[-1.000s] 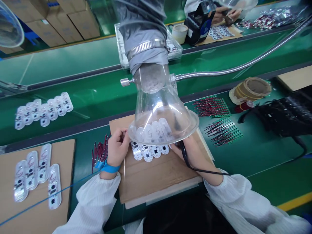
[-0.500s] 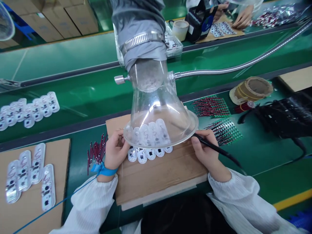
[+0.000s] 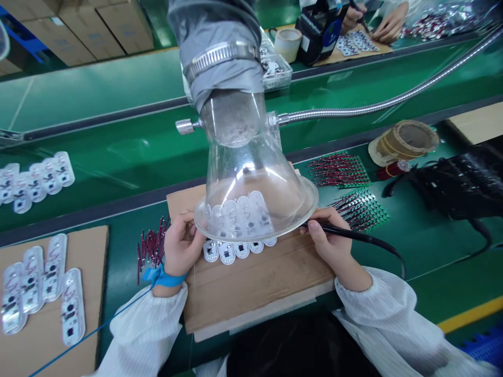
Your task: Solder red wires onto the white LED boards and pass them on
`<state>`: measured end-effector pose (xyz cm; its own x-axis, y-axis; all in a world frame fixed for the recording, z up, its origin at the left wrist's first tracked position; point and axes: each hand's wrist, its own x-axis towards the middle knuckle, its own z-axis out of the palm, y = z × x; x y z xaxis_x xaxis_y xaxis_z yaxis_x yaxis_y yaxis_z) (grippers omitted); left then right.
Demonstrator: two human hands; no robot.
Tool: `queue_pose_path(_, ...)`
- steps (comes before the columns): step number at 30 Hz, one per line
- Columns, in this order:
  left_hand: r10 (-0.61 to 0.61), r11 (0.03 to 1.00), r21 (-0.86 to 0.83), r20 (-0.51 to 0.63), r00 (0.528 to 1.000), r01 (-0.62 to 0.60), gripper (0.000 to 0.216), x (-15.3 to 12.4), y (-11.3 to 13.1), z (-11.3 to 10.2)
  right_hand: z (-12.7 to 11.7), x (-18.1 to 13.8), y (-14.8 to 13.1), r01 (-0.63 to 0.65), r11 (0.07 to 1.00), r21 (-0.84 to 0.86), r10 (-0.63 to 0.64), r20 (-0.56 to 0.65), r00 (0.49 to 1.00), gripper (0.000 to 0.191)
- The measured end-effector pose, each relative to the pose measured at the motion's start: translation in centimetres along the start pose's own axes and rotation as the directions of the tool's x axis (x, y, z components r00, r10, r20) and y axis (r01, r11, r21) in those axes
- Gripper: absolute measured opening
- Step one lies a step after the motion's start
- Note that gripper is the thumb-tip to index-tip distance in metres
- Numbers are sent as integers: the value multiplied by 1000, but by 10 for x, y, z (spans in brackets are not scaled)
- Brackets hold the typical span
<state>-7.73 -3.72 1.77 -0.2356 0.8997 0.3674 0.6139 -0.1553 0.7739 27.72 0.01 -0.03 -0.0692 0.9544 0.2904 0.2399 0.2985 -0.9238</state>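
Note:
A row of white oval circuit boards [image 3: 227,253] lies on a cardboard sheet [image 3: 259,293], its upper part seen through the clear fume hood [image 3: 251,157]. My right hand [image 3: 329,238] grips the black handle of a soldering iron [image 3: 334,229] at the hood's right rim; the tip is hard to make out behind the plastic. At the left rim, my left hand [image 3: 183,243], with a blue wrist strap [image 3: 167,276], is closed with curled fingers. Its fingertips are partly hidden, so what they pinch cannot be seen. Dark red wires [image 3: 151,246] lie beside that hand.
Small green boards with red wires [image 3: 361,209] lie to the right, near a cardboard roll [image 3: 404,141] and black equipment [image 3: 459,188]. More white boards [image 3: 73,306] rest on cardboard at left. A metal flexible arm [image 3: 353,112] supports the hood. A co-worker's hands [image 3: 393,23] are opposite.
The view has shifted slightly, moving the left-hand boards leftward in the picture. The soldering iron's handle and cable sit at a slightly different angle. Both hands stay at the hood's rim.

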Motion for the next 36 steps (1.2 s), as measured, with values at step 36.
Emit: queue_pose_path(36,172,984,-58,39,984,-170,9,0,-11,-1,-3,0,4,57,998,-28,-54,75,996,16)
